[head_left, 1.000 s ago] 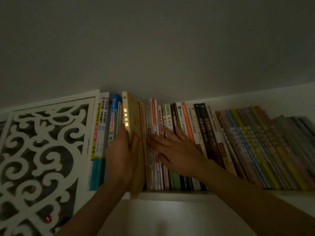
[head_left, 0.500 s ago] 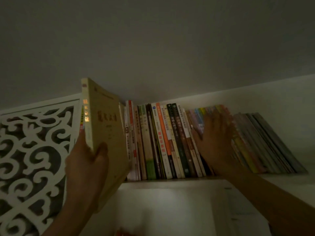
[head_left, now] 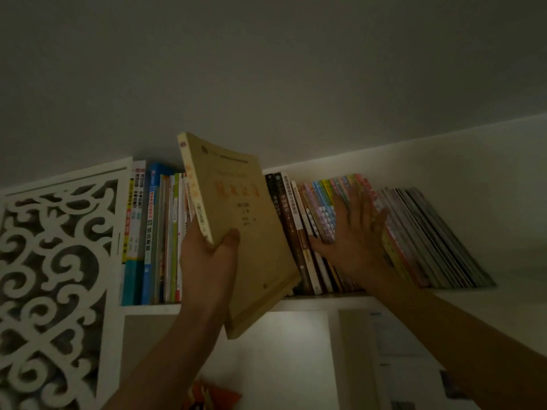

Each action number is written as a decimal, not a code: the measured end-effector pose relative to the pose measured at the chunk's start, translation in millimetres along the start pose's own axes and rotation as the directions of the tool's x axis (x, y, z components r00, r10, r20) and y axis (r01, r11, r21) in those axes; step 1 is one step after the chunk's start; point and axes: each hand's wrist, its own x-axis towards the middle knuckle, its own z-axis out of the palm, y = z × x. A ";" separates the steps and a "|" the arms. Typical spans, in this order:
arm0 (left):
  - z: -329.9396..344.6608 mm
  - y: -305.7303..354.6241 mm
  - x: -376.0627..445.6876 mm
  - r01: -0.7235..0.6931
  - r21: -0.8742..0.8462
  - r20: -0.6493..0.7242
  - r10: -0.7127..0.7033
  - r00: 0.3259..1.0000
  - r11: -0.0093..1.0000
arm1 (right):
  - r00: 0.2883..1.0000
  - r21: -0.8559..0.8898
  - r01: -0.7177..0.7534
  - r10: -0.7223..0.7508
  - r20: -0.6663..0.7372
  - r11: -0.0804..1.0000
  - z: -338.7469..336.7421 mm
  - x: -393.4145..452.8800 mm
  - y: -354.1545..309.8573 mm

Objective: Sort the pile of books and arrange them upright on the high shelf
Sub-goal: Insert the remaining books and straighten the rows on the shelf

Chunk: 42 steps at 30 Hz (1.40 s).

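Note:
A thick tan book (head_left: 245,220) is out of the row, tilted in front of the high shelf (head_left: 310,303). My left hand (head_left: 207,261) grips it at the spine, thumb on the front cover. My right hand (head_left: 352,241) lies flat with straight fingers against the spines of the colourful thin books (head_left: 328,208), which lean to the left. Upright books (head_left: 151,232) stand at the shelf's left end. Dark-spined books (head_left: 284,220) stand just right of the tan book. The tan book hides the middle of the row.
A white carved lattice panel (head_left: 56,261) closes the shelf on the left. The ceiling (head_left: 266,69) is close above the books. Thin grey books (head_left: 429,241) lean at the right end of the row. Something red-orange (head_left: 210,395) shows at the bottom edge.
My left hand has pulled the tan book out of the row and carried it right, in front of the middle books. My right hand slid right along the spines onto the colourful thin books.

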 end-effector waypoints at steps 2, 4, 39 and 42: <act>4.5 0.0 1.1 0.021 -0.024 -0.003 -0.022 1.000 0.999 | 0.993 0.018 0.102 -0.100 -0.059 0.995 2.1 4.7 2.2; 7.2 1.2 2.6 0.059 -0.043 -0.010 -0.060 0.998 0.997 | 0.967 0.012 0.220 -0.216 -0.132 0.975 8.8 7.3 3.1; 109.5 -39.9 10.4 -0.195 0.216 -0.039 0.209 0.977 0.957 | 0.965 -0.110 0.254 -0.259 -0.032 0.961 -5.1 10.5 35.7; 117.4 -46.9 8.9 -0.261 0.209 0.063 0.253 0.965 0.943 | 0.960 -0.091 0.266 -0.272 -0.065 0.960 -2.0 9.2 38.4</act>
